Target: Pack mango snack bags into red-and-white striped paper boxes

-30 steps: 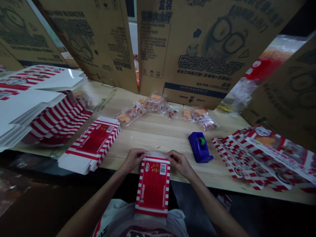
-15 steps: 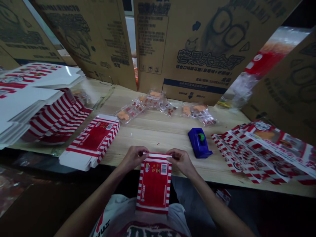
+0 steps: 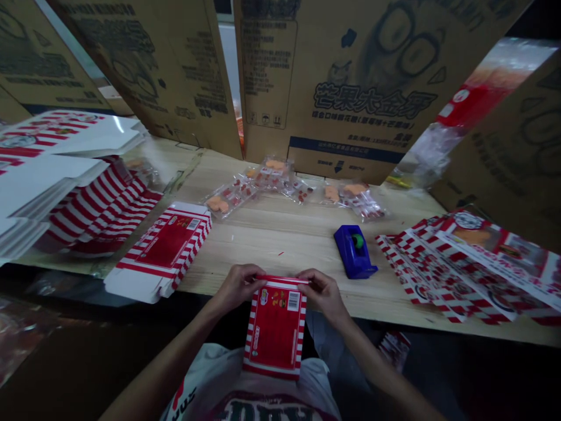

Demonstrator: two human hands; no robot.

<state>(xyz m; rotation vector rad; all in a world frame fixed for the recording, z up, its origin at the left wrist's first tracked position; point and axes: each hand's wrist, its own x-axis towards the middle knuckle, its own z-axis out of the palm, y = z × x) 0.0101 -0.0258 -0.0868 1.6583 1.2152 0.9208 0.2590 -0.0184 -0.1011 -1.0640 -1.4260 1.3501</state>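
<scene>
A red box with striped edges and a barcode (image 3: 275, 330) stands out from the table's front edge toward my body. My left hand (image 3: 240, 285) pinches its top left corner between thumb and fingers. At the top right corner my right hand (image 3: 323, 293) does the same. Both hands hold the narrow striped top end, level with the table edge. A blue tape dispenser (image 3: 354, 252) with a green core sits on the table, to the right of my right hand. Left of my left hand lies a stack of similar flat red boxes (image 3: 169, 245).
Clear packets with orange pieces (image 3: 274, 173) lie along the back of the wooden table (image 3: 263, 237). Large cardboard cartons (image 3: 368, 88) wall off the far side. Striped boxes (image 3: 464, 263) are fanned at right; white and striped cartons (image 3: 94, 216) pile up at left.
Both hands and the top end of the box sit slightly lower in view. The top edge appears tilted a little more, with the fingers still at both corners.
</scene>
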